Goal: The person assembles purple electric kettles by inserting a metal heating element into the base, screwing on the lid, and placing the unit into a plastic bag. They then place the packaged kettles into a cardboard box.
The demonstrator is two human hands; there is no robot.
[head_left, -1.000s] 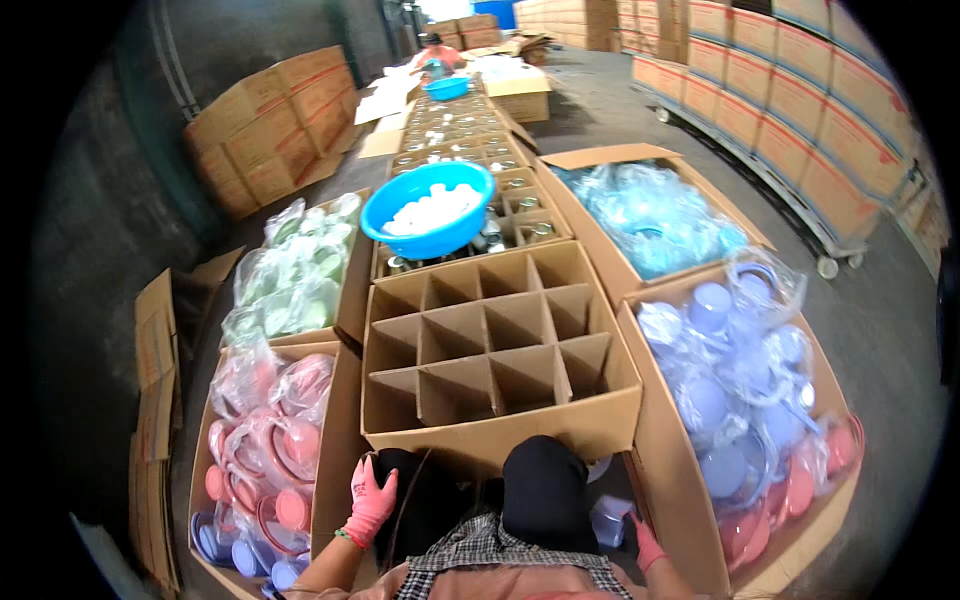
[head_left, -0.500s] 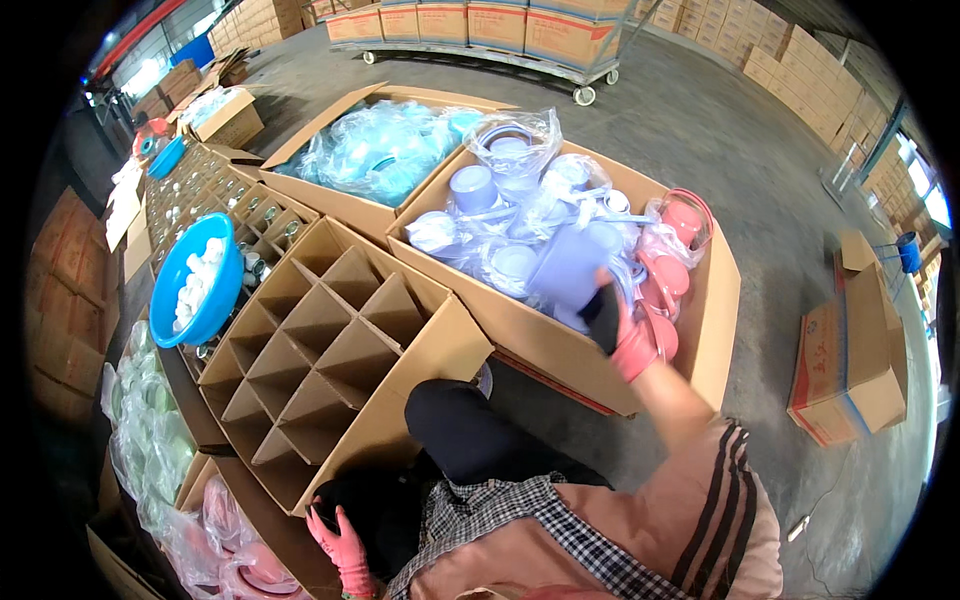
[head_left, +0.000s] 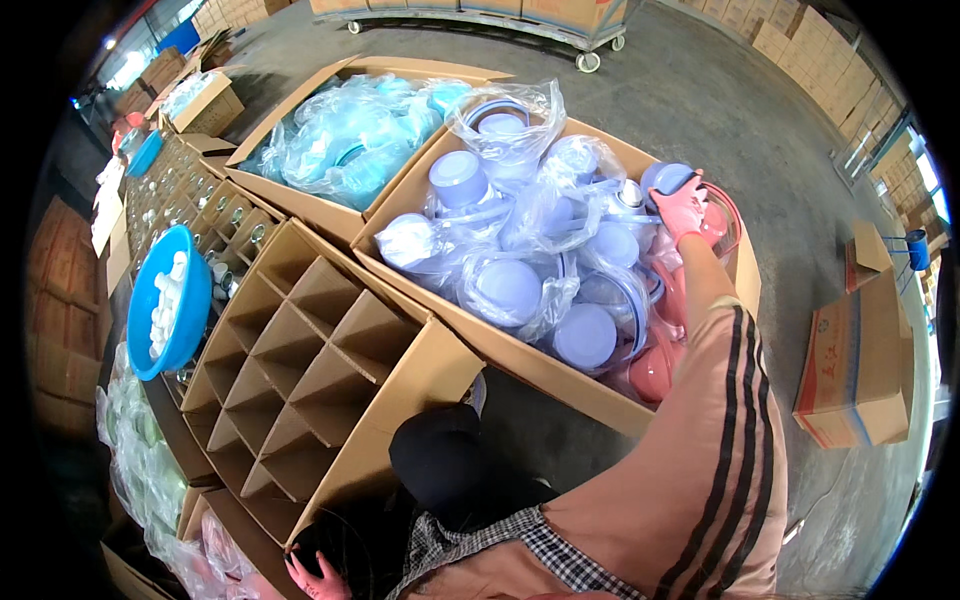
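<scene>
My right hand (head_left: 683,207), in a pink glove with dark fingers, reaches to the far right of a large open carton (head_left: 470,318). It grips a lavender plastic cup-shaped part (head_left: 668,177), mostly hidden behind the fingers. Around it lie more lavender cup-shaped parts (head_left: 584,335) with looped handles, many in clear plastic bags. Similar pink parts (head_left: 652,372) line the carton's right side. My left hand (head_left: 318,578), gloved alike, is low by the near corner of a carton with cardboard dividers (head_left: 330,350). Its visible fingers are apart, with nothing seen in them.
Bagged turquoise parts (head_left: 355,165) fill another carton behind. A blue basin (head_left: 190,315) of white pieces stands on cells of silvery bottle tops at left. Bagged green parts (head_left: 140,440) lie nearer. A loaded trolley (head_left: 520,30) is at the back, an open carton (head_left: 850,370) at right.
My right hand has moved away and to the right, carrying the lavender part from the carton's near middle to its far right. The left hand has shifted slightly down and left.
</scene>
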